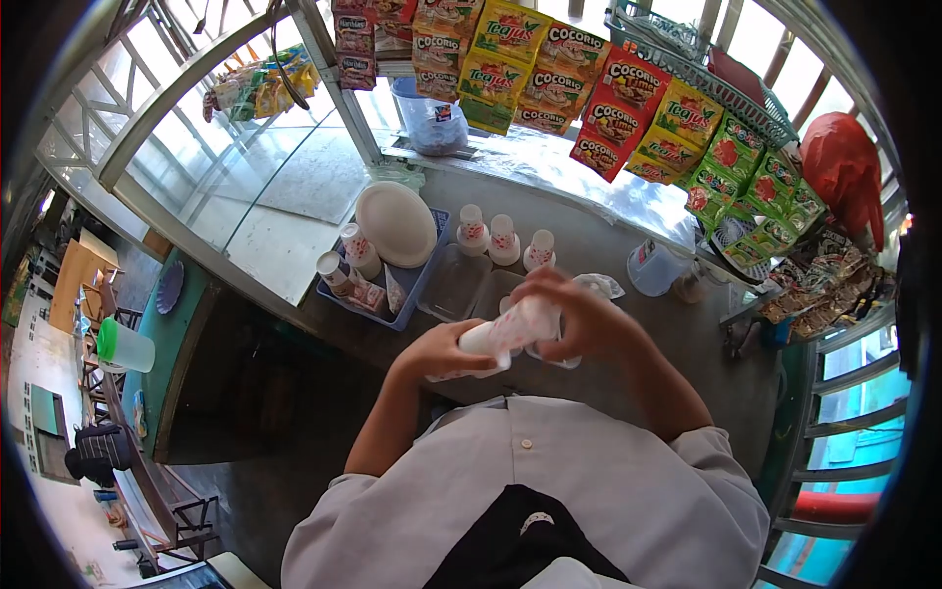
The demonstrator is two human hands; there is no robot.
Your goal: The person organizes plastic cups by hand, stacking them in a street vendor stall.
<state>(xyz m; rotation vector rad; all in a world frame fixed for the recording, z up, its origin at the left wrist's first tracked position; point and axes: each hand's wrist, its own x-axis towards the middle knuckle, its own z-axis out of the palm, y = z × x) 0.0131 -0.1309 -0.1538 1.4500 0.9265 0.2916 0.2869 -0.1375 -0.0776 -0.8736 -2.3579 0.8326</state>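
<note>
My left hand (444, 351) is wrapped round a white cup with a red pattern (478, 340), tilted in front of my chest. Close beside it, my right hand (586, 314) is curved over another patterned white cup (535, 320), blurred by motion. Whether the two cups touch or nest cannot be made out. Just beyond my hands, upturned patterned cups stand in a row, one of them (502, 240) in the middle. A clear plastic container (455, 282) lies left of my hands, partly beside a second one.
A blue tray (438, 240) holds a white oval lid (395, 224) and more cups. Sachet strips (620, 106) hang above the counter. A clear tub (655, 267) stands right, a blue-white bucket (430, 118) at the back. Glass panels (285, 201) stand left.
</note>
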